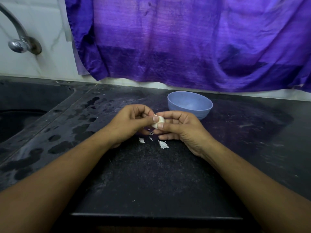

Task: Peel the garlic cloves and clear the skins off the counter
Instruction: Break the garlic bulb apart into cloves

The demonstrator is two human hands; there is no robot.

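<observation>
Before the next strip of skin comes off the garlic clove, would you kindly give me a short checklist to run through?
1. Garlic clove securely held: ok, left hand and right hand both pinch it above the counter.
2. Clove fully peeled: cannot tell, fingers cover much of it.
3. Blue bowl upright and close: ok, just behind the right hand.
4. Skins cleared: not ok, several flakes lie on the counter under the hands.

Bare forearms run to the left hand [133, 126] and right hand [183, 132], nails short.
</observation>
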